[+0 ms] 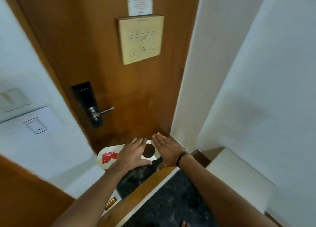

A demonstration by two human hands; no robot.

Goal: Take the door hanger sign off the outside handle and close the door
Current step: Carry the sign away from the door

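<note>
The door hanger sign (109,156) is white with a red mark and a round hole at one end. It lies flat in front of me, low against the wooden door (119,83). My left hand (135,152) lies over its middle, fingers on top and thumb curled under the edge. My right hand (168,152) is beside the sign's hole end with straight fingers, touching or nearly touching the rim. The door sits in its frame, with its metal lever handle (106,110) and black lock plate (86,103) facing me; whether it is latched I cannot tell.
A framed notice (141,38) and a paper sheet (140,1) hang on the door. Light switches (12,98) and a card holder (35,125) are on the left wall. White walls close in on the right. A wooden threshold strip (148,180) and dark marble floor (171,201) lie below.
</note>
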